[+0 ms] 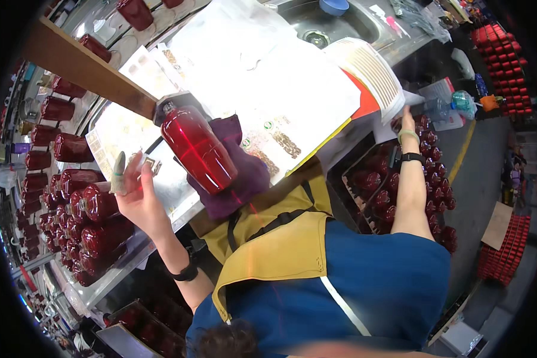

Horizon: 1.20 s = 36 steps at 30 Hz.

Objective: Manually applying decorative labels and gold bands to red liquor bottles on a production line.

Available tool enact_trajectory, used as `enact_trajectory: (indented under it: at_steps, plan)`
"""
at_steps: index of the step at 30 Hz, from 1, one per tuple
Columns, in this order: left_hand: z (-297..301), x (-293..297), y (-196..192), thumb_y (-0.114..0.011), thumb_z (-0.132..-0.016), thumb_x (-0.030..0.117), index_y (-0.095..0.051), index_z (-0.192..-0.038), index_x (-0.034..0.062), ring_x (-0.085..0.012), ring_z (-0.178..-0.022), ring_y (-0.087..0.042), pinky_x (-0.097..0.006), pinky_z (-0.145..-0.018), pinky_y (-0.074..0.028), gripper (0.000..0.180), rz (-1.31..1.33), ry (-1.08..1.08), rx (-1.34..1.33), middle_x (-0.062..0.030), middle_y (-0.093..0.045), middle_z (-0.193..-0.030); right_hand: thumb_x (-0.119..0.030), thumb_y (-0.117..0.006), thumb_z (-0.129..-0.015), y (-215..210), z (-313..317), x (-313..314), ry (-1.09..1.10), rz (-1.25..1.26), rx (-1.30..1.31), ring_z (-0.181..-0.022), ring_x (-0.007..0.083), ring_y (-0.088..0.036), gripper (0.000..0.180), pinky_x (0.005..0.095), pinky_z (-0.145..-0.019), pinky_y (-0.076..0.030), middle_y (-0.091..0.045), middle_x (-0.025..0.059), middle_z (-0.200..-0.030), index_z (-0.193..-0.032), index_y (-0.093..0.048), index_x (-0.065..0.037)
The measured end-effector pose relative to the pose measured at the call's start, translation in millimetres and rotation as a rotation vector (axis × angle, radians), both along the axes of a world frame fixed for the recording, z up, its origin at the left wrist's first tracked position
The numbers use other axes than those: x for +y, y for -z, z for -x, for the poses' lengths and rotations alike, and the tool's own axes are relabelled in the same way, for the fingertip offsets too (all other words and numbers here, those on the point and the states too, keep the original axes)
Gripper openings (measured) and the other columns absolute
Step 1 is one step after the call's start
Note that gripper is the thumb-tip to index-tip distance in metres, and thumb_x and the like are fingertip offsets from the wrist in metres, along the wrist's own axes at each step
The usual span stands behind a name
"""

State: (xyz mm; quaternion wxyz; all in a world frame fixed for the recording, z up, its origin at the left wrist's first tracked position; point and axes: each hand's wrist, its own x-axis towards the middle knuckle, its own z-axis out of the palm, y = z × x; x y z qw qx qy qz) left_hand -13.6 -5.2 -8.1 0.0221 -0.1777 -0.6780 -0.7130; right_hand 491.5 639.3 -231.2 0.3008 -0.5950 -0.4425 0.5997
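A dark red glass bottle [198,152] lies on a folded purple cloth [244,156] at the table's near edge, its neck by a dark rest at the end of a wooden bar. Left of it is my left hand [140,194], raised with fingers apart and a pale finger cover on one of them. A small decal piece [154,166] shows beside those fingertips; I see nothing gripped. My right hand [407,124] stretches far right, its fingers closed at the lifted corner of a white paper sheet [409,99], partly hidden. Neither hand touches the bottle.
A bright white work surface [238,65] carries decal sheets [286,144]. Stacked printed sheets [367,71] overhang its right side. Red bottles [98,238] crowd the left, and a crate of bottles [373,179] stands under my right arm. A metal sink [316,27] is at the back.
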Motion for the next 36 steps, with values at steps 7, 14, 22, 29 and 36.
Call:
enact_trajectory:
  at_steps: [7,14,22,29,36]
  plan:
    - [-46.0,0.9,-21.7,-0.063,-0.092,-0.013,-0.043,-0.148,-0.0007,-0.0131,-0.098,-0.066,-0.028,-0.087,-0.057,0.06,0.032,0.026,0.007,-0.0203,-0.066,-0.125,-0.02,-0.065,-0.101,-118.4,151.5,-44.9,0.159,-0.99,-0.092,-0.092,0.0151,-0.067,0.034,0.0295,-0.082,-0.053,-0.072,0.0116,-0.111,-0.125,-0.063,0.004]
    - [-60.7,34.2,-32.8,-0.069,-0.086,-0.014,-0.039,-0.149,-0.0029,-0.0126,-0.092,-0.066,-0.029,-0.086,-0.057,0.071,0.077,0.294,0.068,-0.0187,-0.065,-0.128,-0.012,-0.066,-0.099,-260.8,343.1,-317.6,-1.054,-0.784,0.193,-0.082,0.0066,-0.059,0.02,0.0215,-0.073,-0.046,-0.071,0.0022,-0.098,-0.117,-0.07,-0.004]
    - [-70.4,50.1,-28.6,-0.076,-0.08,-0.012,-0.036,-0.152,-0.0017,-0.0169,-0.098,-0.067,-0.032,-0.089,-0.055,0.083,0.159,0.394,0.104,-0.0168,-0.061,-0.138,-0.014,-0.077,-0.088,-259.9,385.6,-387.6,-1.501,-0.45,0.379,-0.073,0.0075,-0.054,0.015,0.0249,-0.067,-0.044,-0.071,0.0001,-0.087,-0.101,-0.076,-0.005]
    - [-86.9,31.4,-19.3,-0.098,-0.054,0.035,-0.043,-0.15,0.0023,-0.0406,-0.14,-0.037,-0.049,-0.115,-0.032,0.115,0.748,0.191,0.452,-0.0193,-0.035,-0.159,-0.024,-0.078,-0.087,-215.3,431.1,-183.3,-0.966,-0.928,-0.098,-0.075,0.0123,-0.068,0.023,0.0273,-0.071,-0.052,-0.076,0.0063,-0.085,-0.098,-0.078,-0.004]
    - [-87.8,31.8,16.0,-0.092,-0.059,0.009,-0.043,-0.149,-0.0011,-0.0406,-0.135,-0.044,-0.047,-0.111,-0.039,0.103,0.781,0.009,0.566,-0.0204,-0.039,-0.157,-0.03,-0.075,-0.084,-141.0,474.0,-41.3,-0.994,-0.913,-0.849,-0.099,0.0346,-0.072,0.026,0.0415,-0.089,-0.056,-0.075,0.0177,-0.1,-0.101,-0.078,-0.01]
